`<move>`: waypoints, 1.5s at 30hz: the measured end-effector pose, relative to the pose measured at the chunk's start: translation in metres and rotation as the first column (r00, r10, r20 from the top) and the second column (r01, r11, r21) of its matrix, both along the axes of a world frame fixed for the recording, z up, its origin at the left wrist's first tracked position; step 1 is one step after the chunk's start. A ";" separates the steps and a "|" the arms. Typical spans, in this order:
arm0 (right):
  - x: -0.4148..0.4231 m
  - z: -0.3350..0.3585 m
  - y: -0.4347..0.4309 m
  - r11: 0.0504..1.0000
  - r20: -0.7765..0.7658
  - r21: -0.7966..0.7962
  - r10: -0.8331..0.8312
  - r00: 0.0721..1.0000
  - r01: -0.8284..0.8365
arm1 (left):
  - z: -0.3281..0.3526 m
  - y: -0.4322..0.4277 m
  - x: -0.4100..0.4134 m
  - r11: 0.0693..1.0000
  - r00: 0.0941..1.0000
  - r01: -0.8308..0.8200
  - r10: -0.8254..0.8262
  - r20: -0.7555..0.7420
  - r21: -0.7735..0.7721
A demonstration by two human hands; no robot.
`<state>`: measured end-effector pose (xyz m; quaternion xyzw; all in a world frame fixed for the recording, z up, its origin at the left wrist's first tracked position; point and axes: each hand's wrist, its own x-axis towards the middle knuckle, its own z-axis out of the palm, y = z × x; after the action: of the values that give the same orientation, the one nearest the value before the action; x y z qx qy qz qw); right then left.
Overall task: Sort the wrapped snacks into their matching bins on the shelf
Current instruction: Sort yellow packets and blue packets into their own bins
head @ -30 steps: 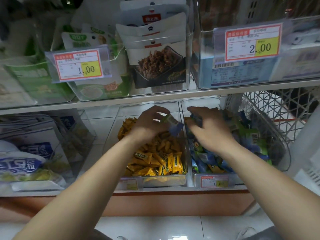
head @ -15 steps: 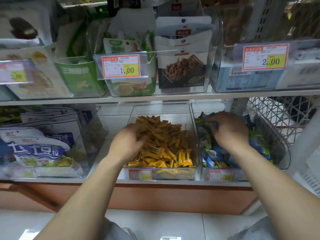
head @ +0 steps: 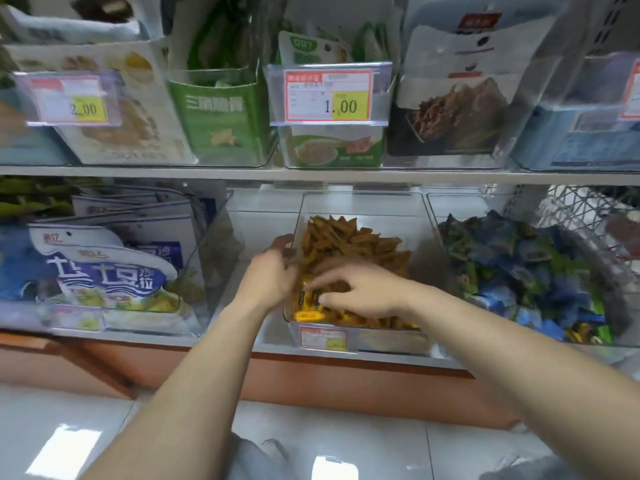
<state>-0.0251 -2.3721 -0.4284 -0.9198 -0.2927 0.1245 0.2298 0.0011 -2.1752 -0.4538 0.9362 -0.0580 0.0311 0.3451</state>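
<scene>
Both hands are in the clear bin [head: 363, 206] at centre frame on the lower shelf [head: 446, 360], which is heaped with yellow snacks [head: 349, 237]. The left hand [head: 270, 277] curls at the bin's left wall; I cannot tell whether it grips anything. The right hand [head: 363, 289] lies on the pile, fingers loosely spread. Blue and green snacks [head: 512, 265] sit to the right.

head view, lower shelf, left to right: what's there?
Clear bin of blue-and-white bags → clear bin of orange-wrapped snacks → bin of blue and green wrapped snacks → white wire basket. The left hand and right hand overlap the orange-snack bin, so they are left out.
</scene>
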 end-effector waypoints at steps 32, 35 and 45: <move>0.055 -0.037 0.005 0.827 0.121 -0.545 0.240 0.963 -0.138 | -0.006 0.012 0.006 0.993 0.995 0.103 -0.103 0.001 -0.061; 0.062 -0.027 -0.021 0.842 0.128 -0.537 0.136 0.982 -0.046 | -0.005 0.013 0.006 0.991 0.994 0.112 -0.113 -0.008 -0.076; 0.067 0.000 -0.036 0.597 0.225 -0.774 -0.052 0.973 0.211 | -0.003 0.015 0.004 0.983 0.990 0.124 -0.131 -0.044 -0.138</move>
<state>0.0422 -2.4079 -0.4279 -0.9523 -0.1576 0.1411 -0.2201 0.0047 -2.1601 -0.4567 0.9056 -0.1064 -0.0118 0.4104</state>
